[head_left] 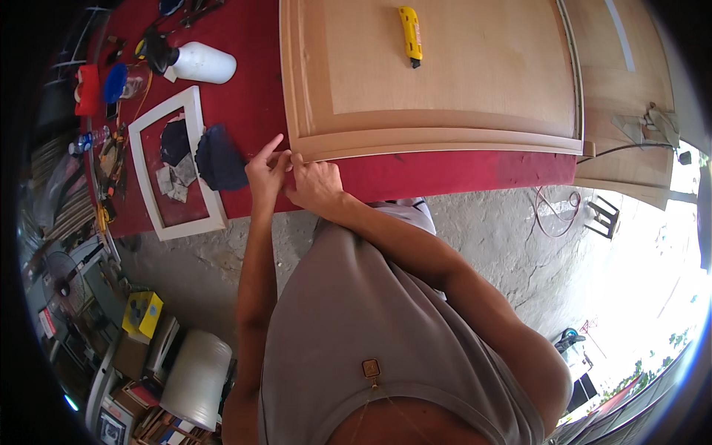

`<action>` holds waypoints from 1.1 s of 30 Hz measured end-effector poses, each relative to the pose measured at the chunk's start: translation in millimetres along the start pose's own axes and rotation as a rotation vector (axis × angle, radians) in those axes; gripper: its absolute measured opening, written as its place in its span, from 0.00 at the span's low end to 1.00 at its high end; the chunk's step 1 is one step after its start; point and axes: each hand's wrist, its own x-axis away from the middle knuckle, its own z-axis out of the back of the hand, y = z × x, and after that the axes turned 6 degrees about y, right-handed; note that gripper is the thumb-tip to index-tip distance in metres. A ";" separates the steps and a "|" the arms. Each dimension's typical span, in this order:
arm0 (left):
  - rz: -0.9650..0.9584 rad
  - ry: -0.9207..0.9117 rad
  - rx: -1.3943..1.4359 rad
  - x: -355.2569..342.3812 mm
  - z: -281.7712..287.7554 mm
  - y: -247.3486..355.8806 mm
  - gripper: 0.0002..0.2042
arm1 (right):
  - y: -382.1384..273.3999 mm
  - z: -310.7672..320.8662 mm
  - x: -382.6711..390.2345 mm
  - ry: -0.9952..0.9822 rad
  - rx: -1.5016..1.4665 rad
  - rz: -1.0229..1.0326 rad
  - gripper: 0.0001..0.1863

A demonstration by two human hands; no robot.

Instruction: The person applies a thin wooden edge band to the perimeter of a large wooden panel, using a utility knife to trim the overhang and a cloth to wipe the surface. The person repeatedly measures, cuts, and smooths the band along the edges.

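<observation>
A framed wooden panel [445, 81], like a cabinet door, lies on the red-covered table. A pale strip of edging [445, 153] runs along its near edge. At its near left corner my two hands meet. My left hand [267, 174] has one finger pointing out, while its thumb and other fingers press together beside the corner. My right hand [317, 183] is closed, its fingertips bent in against the corner's edge. Whatever thin thing the fingertips may hold is too small to make out. On the panel, away from both hands, rests a yellow utility knife [411, 37].
Left of my hands are a dark blue cloth [220, 158] and a white frame [142, 174] with scraps inside it. A white spray bottle [205, 62] lies farther back on the red table [252, 44]. Tools line the left edge. Another wooden board [630, 89] is at the right.
</observation>
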 end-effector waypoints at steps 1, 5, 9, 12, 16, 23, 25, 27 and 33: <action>0.085 -0.023 0.047 -0.9 3.9 -8.9 0.22 | -12.7 7.7 -1.3 0.020 -0.007 -0.012 0.28; -0.102 -0.005 -0.055 5.7 -0.4 -17.8 0.22 | 27.6 50.7 -21.9 -0.079 0.134 0.046 0.09; -0.287 0.079 -0.354 7.6 -23.2 8.5 0.29 | 160.2 159.6 -116.4 0.525 0.372 -0.045 0.17; -0.256 0.035 -0.429 0.0 -25.6 17.1 0.30 | 218.1 212.4 -156.9 0.452 0.779 0.063 0.32; -0.290 0.007 -0.546 -5.7 -25.0 21.3 0.32 | 229.4 221.9 -171.3 0.189 0.959 0.494 0.30; -0.315 0.001 -0.580 -31.1 -30.0 11.3 0.29 | 223.2 215.7 -167.7 0.033 1.019 0.592 0.19; -0.303 0.000 -0.503 -32.7 -26.6 9.2 0.28 | 216.1 210.5 -153.8 0.167 0.784 0.412 0.16; -0.290 0.019 -0.391 -28.4 -20.9 7.0 0.27 | 191.2 203.8 -131.8 0.330 0.407 0.192 0.15; -0.041 -0.075 0.013 -18.7 -12.0 -20.4 0.19 | 78.1 149.4 -44.3 0.106 -1.266 -0.450 0.17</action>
